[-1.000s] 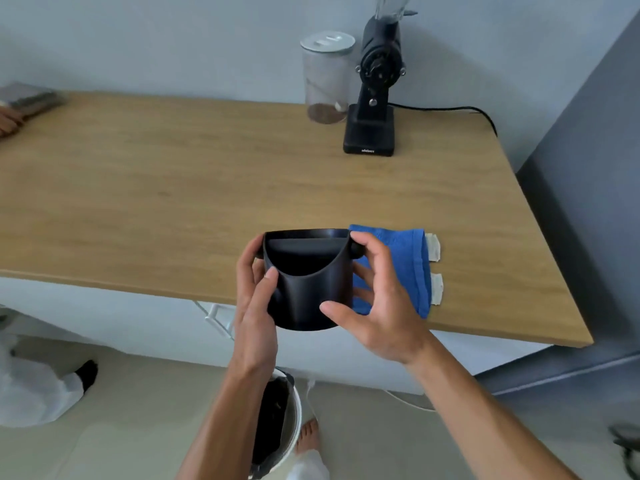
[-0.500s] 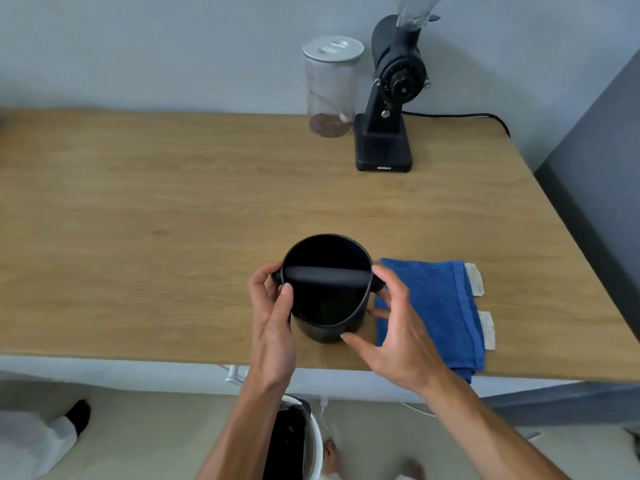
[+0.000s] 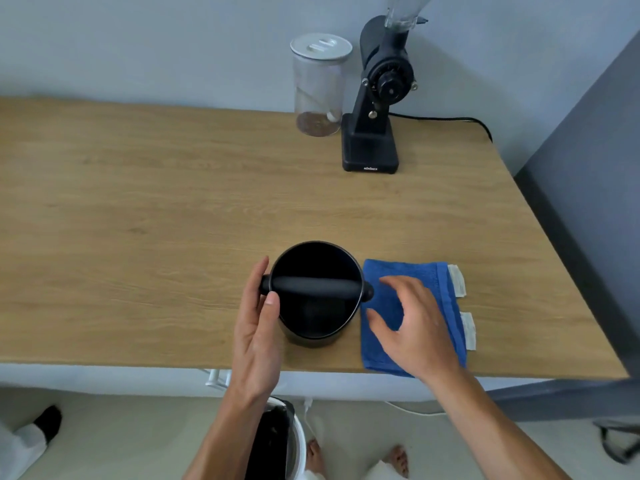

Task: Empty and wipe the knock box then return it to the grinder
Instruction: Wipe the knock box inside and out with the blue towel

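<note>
While the black knock box (image 3: 313,308) stands upright on the wooden worktop (image 3: 156,220), close to its near edge, you can look straight down into its dark inside, and the black knock bar (image 3: 315,288) runs across the opening from side to side, its ends poking out past the rim. Your left hand (image 3: 258,336) cups the box's left wall, with the thumb lying on the rim just below the bar's left end and the fingers curled around the outer side. Your right hand (image 3: 412,327) is off the box: it hangs spread and loose over the folded blue cloth (image 3: 433,282), fingers splayed, gripping nothing; whether the fingertips touch the fabric cannot be told. That cloth lies flat just to the right of the box, almost touching it, with two white labels (image 3: 462,306) sticking out along its right edge.

Farther back, well apart from the box, the black coffee grinder (image 3: 375,109) stands near the wall, its clear hopper rising out of the top of the view and its black cord (image 3: 446,120) trailing off to the right. Just to the left of the grinder is a clear canister (image 3: 320,88) with a white lid and a low layer of brown contents at the bottom. Below the worktop's edge, between your forearms, a white bin (image 3: 298,445) with a dark liner sits on the floor beside your bare feet.
</note>
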